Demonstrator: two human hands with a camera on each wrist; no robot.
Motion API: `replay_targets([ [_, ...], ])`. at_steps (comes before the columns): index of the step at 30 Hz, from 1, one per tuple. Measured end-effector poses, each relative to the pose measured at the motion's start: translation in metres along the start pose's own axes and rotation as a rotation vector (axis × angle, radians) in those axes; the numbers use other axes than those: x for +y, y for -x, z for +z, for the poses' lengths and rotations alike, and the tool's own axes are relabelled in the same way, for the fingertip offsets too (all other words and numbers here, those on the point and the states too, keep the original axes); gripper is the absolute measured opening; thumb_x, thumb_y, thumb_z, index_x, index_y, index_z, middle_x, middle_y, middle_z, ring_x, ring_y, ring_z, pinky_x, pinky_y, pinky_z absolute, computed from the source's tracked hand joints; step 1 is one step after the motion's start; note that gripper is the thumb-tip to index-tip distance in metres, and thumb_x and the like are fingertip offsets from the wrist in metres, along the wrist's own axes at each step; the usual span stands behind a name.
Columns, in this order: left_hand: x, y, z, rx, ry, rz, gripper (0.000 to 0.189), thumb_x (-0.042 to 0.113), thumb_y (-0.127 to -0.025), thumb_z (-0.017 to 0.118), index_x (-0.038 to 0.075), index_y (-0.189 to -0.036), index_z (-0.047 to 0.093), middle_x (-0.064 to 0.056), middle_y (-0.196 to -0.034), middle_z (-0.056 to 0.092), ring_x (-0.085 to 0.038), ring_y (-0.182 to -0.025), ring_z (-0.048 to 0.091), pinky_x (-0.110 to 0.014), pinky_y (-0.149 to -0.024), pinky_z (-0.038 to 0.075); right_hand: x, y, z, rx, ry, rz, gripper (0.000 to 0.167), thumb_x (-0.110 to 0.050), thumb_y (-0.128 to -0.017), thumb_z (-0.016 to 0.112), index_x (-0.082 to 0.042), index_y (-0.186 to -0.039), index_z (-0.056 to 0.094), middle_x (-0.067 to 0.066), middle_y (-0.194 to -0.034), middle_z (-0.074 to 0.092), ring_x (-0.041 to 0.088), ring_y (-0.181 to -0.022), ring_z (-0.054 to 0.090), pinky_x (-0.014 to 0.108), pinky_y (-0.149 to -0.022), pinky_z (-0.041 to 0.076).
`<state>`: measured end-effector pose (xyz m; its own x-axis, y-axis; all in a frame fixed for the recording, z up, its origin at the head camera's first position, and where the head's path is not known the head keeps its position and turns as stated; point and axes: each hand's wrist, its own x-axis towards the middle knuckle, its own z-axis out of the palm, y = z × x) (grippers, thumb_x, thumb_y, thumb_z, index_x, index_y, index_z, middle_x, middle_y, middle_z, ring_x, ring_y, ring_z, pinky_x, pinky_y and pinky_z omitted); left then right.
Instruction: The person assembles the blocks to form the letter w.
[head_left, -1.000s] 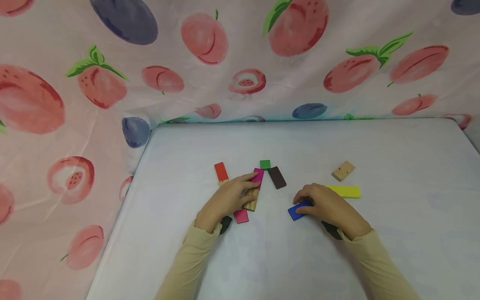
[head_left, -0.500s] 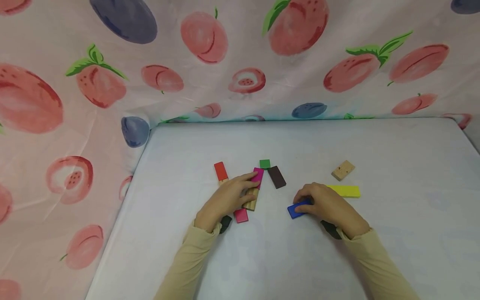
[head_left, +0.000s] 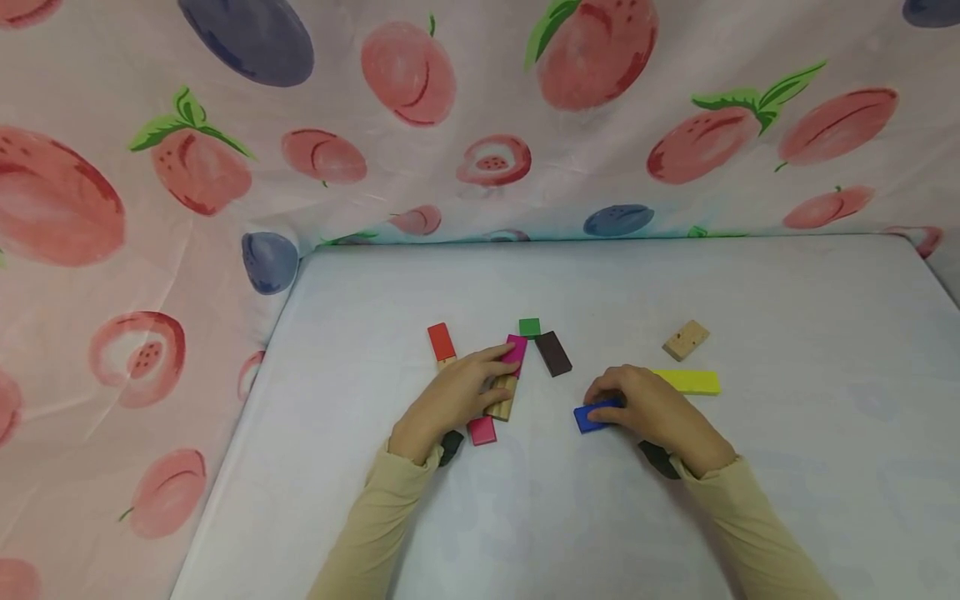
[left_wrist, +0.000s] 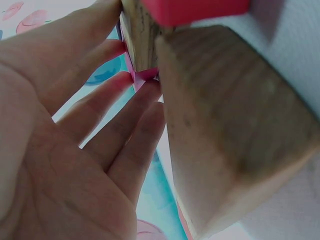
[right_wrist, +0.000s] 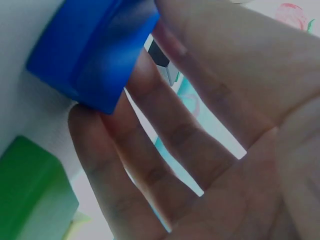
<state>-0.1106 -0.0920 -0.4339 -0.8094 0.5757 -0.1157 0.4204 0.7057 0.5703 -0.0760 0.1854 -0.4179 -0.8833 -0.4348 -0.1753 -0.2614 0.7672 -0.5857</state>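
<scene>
My left hand (head_left: 453,400) reaches over several blocks left of centre. Its fingers lie fairly straight, the tips touching a magenta block (head_left: 514,353) and a plain wooden block (head_left: 501,400) joined end to end. A pink-red block (head_left: 483,431) lies below them. In the left wrist view another wooden block (left_wrist: 225,115) stands close beside the palm, mostly hidden from above. My right hand (head_left: 652,410) pinches a blue block (head_left: 592,417) between thumb and fingers, low over the table. A green block (right_wrist: 40,195) lies under this hand, seen only in the right wrist view.
A green block (head_left: 529,327) and a dark brown block (head_left: 553,354) lie between the hands, farther back. The red block (head_left: 442,342) is at the left. Right of the right hand lie a yellow block (head_left: 688,382) and a speckled wooden block (head_left: 686,340). Fruit-print cloth (head_left: 480,108) borders the table.
The blue block has turned slightly and shifted a little to the left in my right hand. My left hand and the blocks by it stay in place.
</scene>
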Motion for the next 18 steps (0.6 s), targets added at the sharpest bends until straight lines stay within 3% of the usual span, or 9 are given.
replay_targets([
  [10,-0.0008,0.0007,0.0009,-0.002,-0.004,-0.009,0.045,0.024,-0.092,0.072,0.008,-0.134,0.063,-0.005,-0.153,0.046,-0.024,-0.139,0.045,-0.038,-0.111,0.043,-0.0014,-0.0011,0.0038,0.028,-0.010,0.109,0.015,-0.021,-0.084,0.080,-0.011,-0.093,0.075,-0.004,-0.084,0.069,0.012,-0.078,0.061,0.035,-0.075,0.052],
  [18,-0.0010,0.0001,0.0016,0.000,-0.010,-0.011,0.046,0.024,-0.092,0.072,0.008,-0.134,0.063,-0.006,-0.153,0.046,-0.024,-0.139,0.046,-0.039,-0.111,0.043,-0.0033,-0.0010,0.0064,0.056,-0.019,0.143,0.015,-0.024,-0.086,0.078,-0.011,-0.093,0.074,-0.006,-0.074,0.063,0.011,-0.073,0.056,0.028,-0.067,0.046],
])
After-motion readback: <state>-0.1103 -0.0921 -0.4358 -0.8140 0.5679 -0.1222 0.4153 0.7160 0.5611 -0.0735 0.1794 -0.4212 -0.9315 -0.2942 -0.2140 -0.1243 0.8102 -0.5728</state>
